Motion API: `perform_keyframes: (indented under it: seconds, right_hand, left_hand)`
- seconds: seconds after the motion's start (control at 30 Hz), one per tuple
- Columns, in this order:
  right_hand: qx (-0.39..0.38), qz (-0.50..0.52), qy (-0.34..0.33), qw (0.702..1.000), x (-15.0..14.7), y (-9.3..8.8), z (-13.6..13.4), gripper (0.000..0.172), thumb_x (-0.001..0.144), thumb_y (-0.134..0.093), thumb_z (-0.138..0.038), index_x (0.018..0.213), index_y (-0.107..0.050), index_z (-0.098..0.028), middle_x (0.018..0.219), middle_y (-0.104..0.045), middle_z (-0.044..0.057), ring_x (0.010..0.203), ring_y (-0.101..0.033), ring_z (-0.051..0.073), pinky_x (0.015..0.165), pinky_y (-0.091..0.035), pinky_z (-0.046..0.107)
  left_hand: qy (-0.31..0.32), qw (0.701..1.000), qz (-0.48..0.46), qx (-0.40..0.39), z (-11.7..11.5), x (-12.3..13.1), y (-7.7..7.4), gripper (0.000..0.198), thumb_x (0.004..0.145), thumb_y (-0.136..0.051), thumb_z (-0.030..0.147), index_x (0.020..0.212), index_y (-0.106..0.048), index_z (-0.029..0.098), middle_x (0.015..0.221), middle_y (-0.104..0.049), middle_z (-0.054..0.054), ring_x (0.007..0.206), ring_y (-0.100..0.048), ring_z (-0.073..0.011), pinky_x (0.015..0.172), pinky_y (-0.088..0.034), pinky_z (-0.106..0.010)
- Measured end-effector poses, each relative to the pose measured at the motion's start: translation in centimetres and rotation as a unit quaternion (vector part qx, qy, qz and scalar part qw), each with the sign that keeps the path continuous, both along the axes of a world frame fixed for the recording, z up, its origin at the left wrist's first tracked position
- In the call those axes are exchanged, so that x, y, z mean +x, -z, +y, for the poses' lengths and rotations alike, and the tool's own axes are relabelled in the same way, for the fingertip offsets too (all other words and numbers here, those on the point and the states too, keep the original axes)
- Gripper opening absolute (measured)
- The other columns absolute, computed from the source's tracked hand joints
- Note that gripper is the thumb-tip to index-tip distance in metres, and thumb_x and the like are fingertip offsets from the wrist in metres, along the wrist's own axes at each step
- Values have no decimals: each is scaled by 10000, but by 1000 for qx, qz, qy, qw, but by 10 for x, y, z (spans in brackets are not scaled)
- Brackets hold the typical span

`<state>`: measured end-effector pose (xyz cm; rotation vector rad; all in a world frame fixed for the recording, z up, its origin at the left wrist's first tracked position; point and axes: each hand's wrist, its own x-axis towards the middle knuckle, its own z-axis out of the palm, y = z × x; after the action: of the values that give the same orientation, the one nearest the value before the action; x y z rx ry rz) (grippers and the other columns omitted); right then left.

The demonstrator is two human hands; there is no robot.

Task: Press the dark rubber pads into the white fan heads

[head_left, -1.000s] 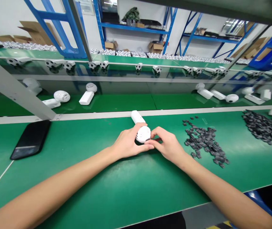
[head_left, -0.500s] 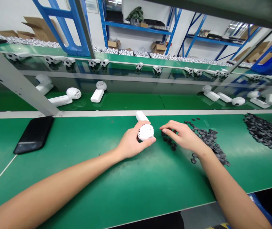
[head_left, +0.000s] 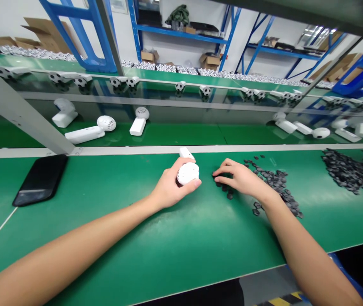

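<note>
My left hand (head_left: pixel 170 185) is shut around the handle of a white handheld device (head_left: pixel 187 173), which has a round perforated head. The handle's far end pokes out above my fingers. My right hand (head_left: pixel 240 178) rests on the green workbench (head_left: pixel 105 229), its fingertips curled over a small scatter of dark flat polygonal pieces (head_left: pixel 223 190). A larger heap of the same pieces (head_left: pixel 277 182) lies just beyond my right wrist. Nothing shows clearly between my right fingers.
Another dark heap (head_left: pixel 347 172) lies at the right, and a black flat pad (head_left: pixel 39 180) at the left. A raised rail (head_left: pixel 181 149) backs the bench. Beyond it, a green belt carries white devices (head_left: pixel 138 126). Ball-patterned devices (head_left: pixel 180 86) and blue shelving (head_left: pixel 181 32) stand farther back.
My right hand has left the white device and moved right onto the dark pieces. My left hand still holds the device, and the view has shifted slightly.
</note>
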<state>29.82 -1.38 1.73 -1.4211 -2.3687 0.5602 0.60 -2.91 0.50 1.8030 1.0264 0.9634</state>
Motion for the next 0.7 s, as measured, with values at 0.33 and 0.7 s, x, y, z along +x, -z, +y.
perform_keyframes:
  seconds: [0.33, 0.7]
  right_hand:
    - [-112, 234, 31, 965, -16, 2, 1, 315, 1048, -530, -504, 1030, -674, -224, 989, -712, 66, 885, -712, 232, 803, -596, 393]
    - [-232, 352, 77, 903, -53, -6, -29, 276, 844, -838, -465, 877, -757, -204, 740, -767, 29, 690, -745, 192, 681, -622, 312]
  left_hand:
    - [-2, 1000, -11, 28, 3, 3, 5, 506, 927, -687, 350, 1366, -447, 275, 1128, -602, -51, 873, -589, -180, 777, -510, -304]
    - [67, 990, 75, 102, 3, 6, 11, 545, 911, -647, 191, 1410, -459, 304, 1238, -499, -72, 1014, -583, -215, 879, -513, -339]
